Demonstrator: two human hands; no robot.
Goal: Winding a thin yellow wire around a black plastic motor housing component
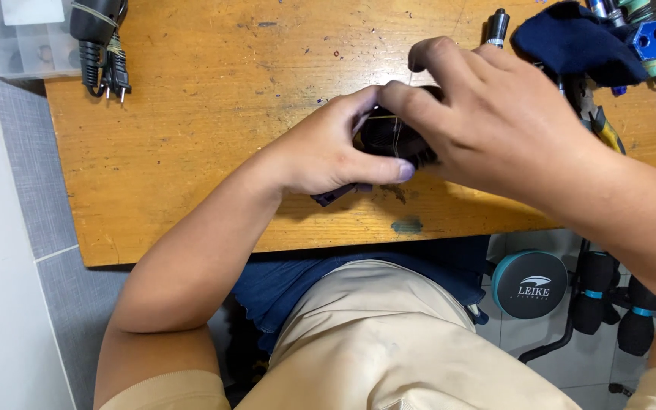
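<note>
We work over a worn orange-brown wooden tabletop (214,114), and both our hands meet near its front edge around a small black boxy object (389,137) that sits just above the wood. Our left hand (328,152) curls around the object's near side, thumb pressed along its lower edge, clamping it. Our right hand (495,114) arches over the top, fingertips pinching at a thin pale thread or wire that crosses it. The work looks midway to us: the object is gripped and being worked, nothing is set aside as done. A dark blue cloth (578,38) and a bundled black power cord (104,45) lie untouched further back.
</note>
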